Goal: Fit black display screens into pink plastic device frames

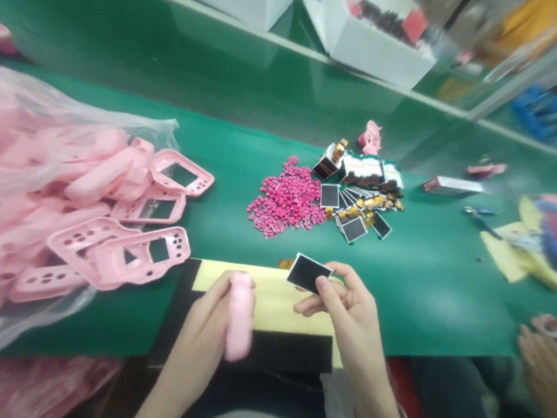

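The left hand (212, 330) is wrapped around a pink plastic shell (239, 314), held edge-on over the yellow pad (269, 300) at the near edge of the green table (227, 107). The right hand (341, 296) pinches a small dark screen panel (308, 272) by its lower corner, thumb against forefinger, just beside the shell and clear of the pad.

Handling assessment: the panel looks thin, light and rigid, probably brittle, with a glossy face that would mark easily; an edge or corner hold, as here, appears correct. The shell seems light and stiff, and tolerates a full grasp.

More pink shells (126, 246) spill from a clear bag (12, 165) on the left. Pink buttons (287, 198) and spare screens (359, 206) lie heaped mid-table. Another person's hand (552, 365) works at lower right.
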